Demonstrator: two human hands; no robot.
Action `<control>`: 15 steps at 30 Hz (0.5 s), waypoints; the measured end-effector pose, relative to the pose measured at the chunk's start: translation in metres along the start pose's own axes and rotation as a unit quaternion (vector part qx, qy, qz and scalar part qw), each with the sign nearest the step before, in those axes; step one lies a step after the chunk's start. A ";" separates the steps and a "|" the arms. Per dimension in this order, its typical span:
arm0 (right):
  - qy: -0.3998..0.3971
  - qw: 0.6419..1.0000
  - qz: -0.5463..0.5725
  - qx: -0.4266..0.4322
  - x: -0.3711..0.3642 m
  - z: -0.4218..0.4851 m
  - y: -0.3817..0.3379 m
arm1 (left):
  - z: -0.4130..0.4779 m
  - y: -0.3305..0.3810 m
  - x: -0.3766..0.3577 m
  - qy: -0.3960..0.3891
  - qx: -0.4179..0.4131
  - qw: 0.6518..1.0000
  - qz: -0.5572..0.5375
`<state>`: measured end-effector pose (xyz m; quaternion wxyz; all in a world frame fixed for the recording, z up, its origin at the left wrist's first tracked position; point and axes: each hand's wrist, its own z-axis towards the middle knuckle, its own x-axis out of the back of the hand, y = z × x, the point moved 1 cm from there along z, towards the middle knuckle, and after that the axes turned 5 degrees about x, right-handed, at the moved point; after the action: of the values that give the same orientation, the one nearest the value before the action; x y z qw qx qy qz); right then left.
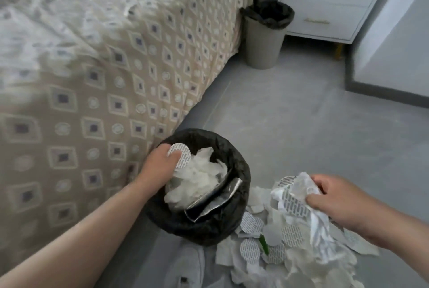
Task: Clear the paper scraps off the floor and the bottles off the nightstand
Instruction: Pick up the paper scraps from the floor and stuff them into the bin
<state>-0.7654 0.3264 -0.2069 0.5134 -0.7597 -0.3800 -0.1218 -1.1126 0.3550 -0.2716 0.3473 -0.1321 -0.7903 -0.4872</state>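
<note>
Head view looks down on two hands working apart, one on either side of a black-lined bin. The left hand reaches over the bin's left rim and pinches a round paper disc printed with grey dashes. It holds the disc above crumpled white paper and a strip of silver foil that fill the bin nearly to its edge. The right hand, to the right of the bin and clear of its rim, is clenched on a bunch of scraps, white tissue and dashed discs hanging from the fist. Under that hand the remaining paper scraps lie heaped on the floor, the heap's left edge touching the bin's bag, with a small green piece among them. Left of the left hand, the bed drops its patterned cover just beside the bin, leaving only a narrow gap. Beyond both hands the grey floor runs open to a second bin standing between the bed's corner and the white nightstand. Two drawers show; the nightstand's top is cut off by the frame edge, so what stands on it cannot be told. Far right of the right hand, a wall with a dark skirting bounds the open floor.
</note>
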 end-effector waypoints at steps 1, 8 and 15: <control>-0.005 1.000 -0.004 -0.002 -0.003 0.004 -0.005 | 0.004 -0.005 -0.008 -0.005 -0.002 1.000 0.022; -0.029 1.000 -0.002 -0.004 -0.015 0.021 -0.045 | -0.003 -0.032 -0.029 -0.070 -0.086 0.975 0.191; 0.003 0.992 0.124 0.037 -0.048 0.056 -0.106 | -0.036 -0.090 -0.004 0.010 -0.106 0.977 0.182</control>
<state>-0.8837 0.3733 -0.1869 0.5534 -0.7811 -0.2857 -0.0452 -1.1438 0.2806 -0.3255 0.4219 -0.3055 -0.6932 -0.4982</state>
